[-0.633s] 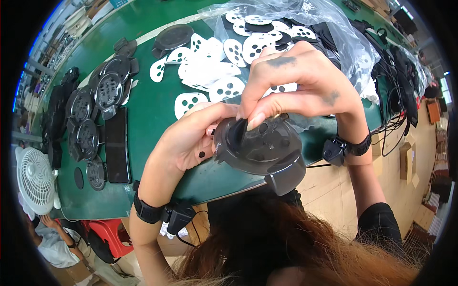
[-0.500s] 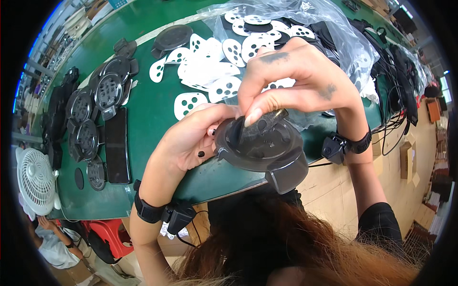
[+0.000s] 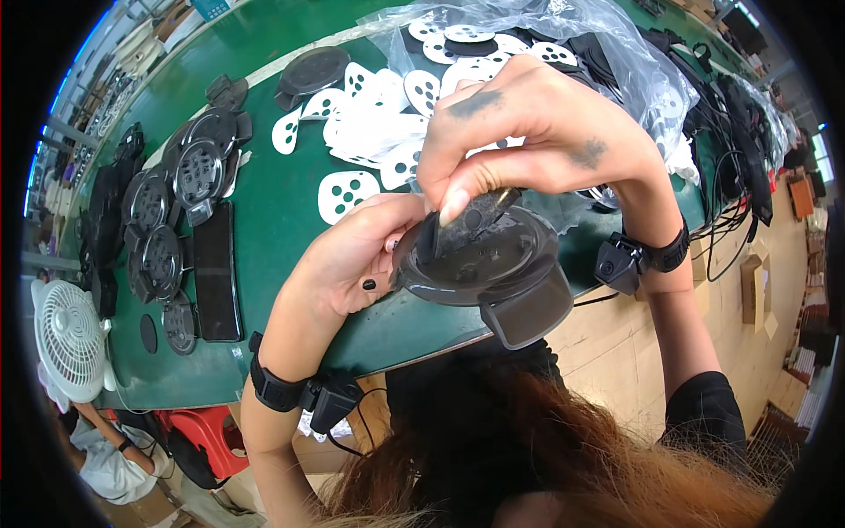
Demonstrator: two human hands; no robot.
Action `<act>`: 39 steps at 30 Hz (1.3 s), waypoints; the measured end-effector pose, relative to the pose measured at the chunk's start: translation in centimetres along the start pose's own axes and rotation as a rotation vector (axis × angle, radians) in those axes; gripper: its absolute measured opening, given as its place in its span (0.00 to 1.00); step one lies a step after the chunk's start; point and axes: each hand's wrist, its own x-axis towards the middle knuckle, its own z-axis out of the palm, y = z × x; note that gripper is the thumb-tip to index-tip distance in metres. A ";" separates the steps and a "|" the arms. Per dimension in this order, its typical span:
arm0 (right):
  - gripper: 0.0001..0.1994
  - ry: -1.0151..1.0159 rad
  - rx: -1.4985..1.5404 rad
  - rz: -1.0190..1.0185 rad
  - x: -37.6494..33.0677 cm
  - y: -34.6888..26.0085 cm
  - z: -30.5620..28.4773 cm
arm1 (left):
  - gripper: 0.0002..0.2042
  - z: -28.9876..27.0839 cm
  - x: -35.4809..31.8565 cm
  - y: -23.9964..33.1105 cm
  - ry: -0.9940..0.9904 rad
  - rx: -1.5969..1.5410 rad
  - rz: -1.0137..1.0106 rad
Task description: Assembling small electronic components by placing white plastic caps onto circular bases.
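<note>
**Smoky plastic dish [image 3: 502, 264] held over the table's [image 3: 264, 264] near edge**

Left hand [image 3: 361, 255] closed on the dish's left rim, likely to steady it; right hand [image 3: 528, 132] pinches a thin dark piece [image 3: 475, 222], tilted over the dish, probably for angle control; white perforated sheets [image 3: 378, 114] lie farther back, presumably for reach; left fingertips mostly hidden behind the rim; piece's lower edge lost against dark plastic, can't tell if touching

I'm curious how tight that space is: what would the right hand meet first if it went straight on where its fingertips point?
Past the pad the right hand pinches, probably the dark dish, though depth is unclear.
</note>
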 end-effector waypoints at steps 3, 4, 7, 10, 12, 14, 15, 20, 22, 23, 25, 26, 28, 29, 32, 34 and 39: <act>0.07 -0.013 -0.004 0.020 0.0 0.0 0.2 | 0.11 -0.2 0.1 0.0 -0.053 0.027 0.000; 0.07 -0.018 -0.011 0.030 -0.1 0.0 0.2 | 0.11 -0.3 0.1 -0.1 -0.054 0.025 -0.002; 0.07 -0.001 -0.050 0.029 -0.1 -0.1 0.3 | 0.11 -0.4 0.2 -0.1 -0.070 -0.001 -0.015; 0.07 0.006 -0.062 0.024 -0.1 -0.2 0.4 | 0.11 -0.3 0.1 -0.1 -0.045 -0.018 -0.033; 0.08 0.014 -0.057 0.026 -0.1 -0.1 0.3 | 0.11 -0.2 0.0 0.0 -0.032 -0.018 -0.035; 0.08 0.015 -0.055 0.033 -0.1 -0.1 0.3 | 0.10 -0.1 -0.1 0.0 -0.017 0.002 -0.025; 0.08 0.012 -0.055 0.039 -0.1 -0.1 0.4 | 0.10 0.0 -0.1 0.0 -0.029 -0.020 -0.014; 0.08 0.039 -0.072 -0.007 0.1 0.1 0.6 | 0.07 -0.1 -0.3 0.1 -0.044 -0.017 0.000; 0.08 0.046 -0.065 -0.044 0.1 0.2 0.7 | 0.08 -0.1 -0.3 0.2 -0.091 -0.004 0.021; 0.08 0.044 -0.062 -0.043 0.1 0.2 0.8 | 0.09 0.0 -0.3 0.2 -0.098 -0.002 0.027; 0.08 0.038 -0.057 -0.040 0.1 0.2 0.8 | 0.09 0.1 -0.3 0.2 -0.092 -0.002 0.037; 0.08 0.041 -0.060 -0.039 0.1 0.1 0.8 | 0.09 0.2 -0.3 0.1 -0.079 -0.005 0.039; 0.07 0.042 -0.067 -0.031 0.0 0.0 0.9 | 0.09 0.3 -0.4 0.1 -0.050 -0.011 0.044; 0.07 0.030 -0.063 -0.027 -0.1 -0.1 1.0 | 0.09 0.3 -0.4 0.1 -0.035 -0.015 0.046; 0.06 0.020 -0.035 -0.030 -0.5 -0.4 1.1 | 0.09 0.0 -0.4 0.4 -0.122 0.016 0.066; 0.06 0.038 -0.004 -0.066 -0.6 -0.4 1.3 | 0.10 -0.3 -0.4 0.6 -0.149 0.035 0.084; 0.13 -0.038 -0.062 -0.127 -1.1 -0.4 1.1 | 0.13 -0.9 -0.8 1.0 -0.158 0.090 0.188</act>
